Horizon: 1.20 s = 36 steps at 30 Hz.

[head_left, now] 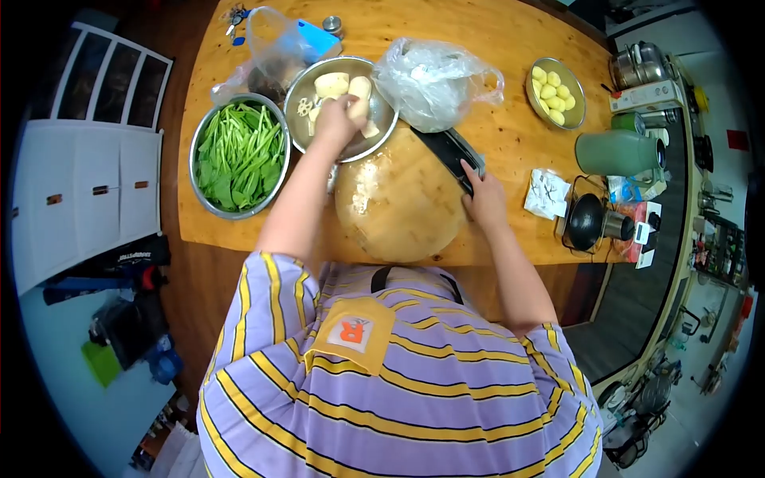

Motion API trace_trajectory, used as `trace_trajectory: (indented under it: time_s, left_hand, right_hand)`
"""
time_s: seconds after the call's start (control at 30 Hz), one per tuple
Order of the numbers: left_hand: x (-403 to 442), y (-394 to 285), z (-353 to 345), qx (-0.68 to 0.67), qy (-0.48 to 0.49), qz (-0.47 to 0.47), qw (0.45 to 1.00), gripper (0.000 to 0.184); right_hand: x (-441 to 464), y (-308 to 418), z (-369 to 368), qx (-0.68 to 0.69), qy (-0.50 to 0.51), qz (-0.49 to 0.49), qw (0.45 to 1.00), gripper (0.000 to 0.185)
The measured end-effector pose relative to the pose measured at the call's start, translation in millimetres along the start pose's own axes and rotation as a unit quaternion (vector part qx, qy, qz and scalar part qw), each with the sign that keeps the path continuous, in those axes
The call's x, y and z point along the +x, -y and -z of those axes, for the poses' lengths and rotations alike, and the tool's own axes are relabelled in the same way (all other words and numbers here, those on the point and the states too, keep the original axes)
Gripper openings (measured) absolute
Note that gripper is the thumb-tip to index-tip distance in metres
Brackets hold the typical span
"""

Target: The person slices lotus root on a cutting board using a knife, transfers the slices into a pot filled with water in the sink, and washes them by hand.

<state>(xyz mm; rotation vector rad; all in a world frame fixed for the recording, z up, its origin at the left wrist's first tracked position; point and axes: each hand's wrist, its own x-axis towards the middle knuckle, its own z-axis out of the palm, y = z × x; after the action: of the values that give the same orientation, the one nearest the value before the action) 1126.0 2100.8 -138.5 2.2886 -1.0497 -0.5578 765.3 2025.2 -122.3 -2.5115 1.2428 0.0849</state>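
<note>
My left hand (338,122) reaches into a metal bowl (388,119) of peeled lotus root (331,84), its fingers closed round one of the pale pieces. A cut face with holes shows at the bowl's left side. My right hand (484,197) grips the handle of a kitchen knife (441,153) with a broad dark blade. The blade lies over the upper right edge of a round wooden cutting board (402,199), which looks wet. Beside the blade's far end rests a clear plastic bag (422,84), its contents hard to make out.
Left of the board stands a metal basin of leafy greens (243,155). A bowl of peeled potatoes (554,95) is at the right. Near the right edge are a white packet (547,193), a green flask (620,153) and a black rounded object (586,221) in a wire stand.
</note>
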Motion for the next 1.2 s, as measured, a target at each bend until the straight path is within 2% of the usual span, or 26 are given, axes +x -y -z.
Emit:
trace_trajectory:
  time_s: [0.03,0.1,0.13,0.23,0.33,0.37,0.4,0.47,0.5,0.6,0.83,0.93,1.03,1.2]
  left_hand:
    - [-6,-6,14,-0.118,0.022,0.027,0.992,0.046]
    - [-37,-27,33,-0.347,0.043,0.051,0.935,0.046]
    - [-56,-32,30,-0.375,0.049,0.051,0.924,0.047]
    - [-118,-48,17,-0.448,0.059,0.051,0.891,0.05]
    - [-163,-49,-35,-0.489,0.081,0.038,0.868,0.056]
    - [-172,-44,-55,-0.416,0.05,0.001,0.908,0.055]
    - [-180,-41,-71,-0.339,0.02,-0.036,0.94,0.054]
    - [-189,-39,-92,-0.233,-0.03,-0.086,0.968,0.051]
    - [-193,-38,-100,-0.178,-0.053,-0.11,0.976,0.05]
    - [-202,-36,-120,-0.154,-0.063,-0.146,0.975,0.047]
    - [-220,-39,-128,-0.131,-0.09,-0.129,0.979,0.041]
    - [-222,-39,-123,0.016,-0.123,-0.193,0.973,0.039]
    - [-226,-38,-125,-0.031,-0.131,-0.149,0.98,0.033]
    - [-233,-38,-131,0.005,-0.153,-0.19,0.97,0.034]
  right_hand:
    - [-1,-3,-1,0.007,-0.012,0.017,1.0,0.071]
    - [-3,-11,-6,0.018,0.002,0.027,0.999,0.067]
    - [-2,-18,-9,0.023,0.008,0.032,0.999,0.065]
    - [4,-44,-41,0.029,-0.062,0.073,0.995,0.064]
    - [13,-54,-28,-0.022,-0.056,0.09,0.994,0.056]
    - [13,-55,-17,-0.048,-0.087,0.118,0.988,0.05]
    - [10,-53,-2,-0.043,-0.072,0.121,0.989,0.05]
    - [5,-43,28,-0.036,-0.046,0.128,0.99,0.05]
    - [1,-40,37,-0.005,-0.036,0.118,0.992,0.042]
    - [-17,-51,36,0.034,-0.029,0.157,0.987,0.036]
    - [-49,-54,21,0.076,0.003,0.137,0.988,0.035]
    - [-52,-49,24,0.064,0.022,0.148,0.987,0.035]
    - [-49,-46,24,0.052,0.053,0.162,0.984,0.033]
    - [-49,-40,19,0.083,0.094,0.157,0.98,0.028]
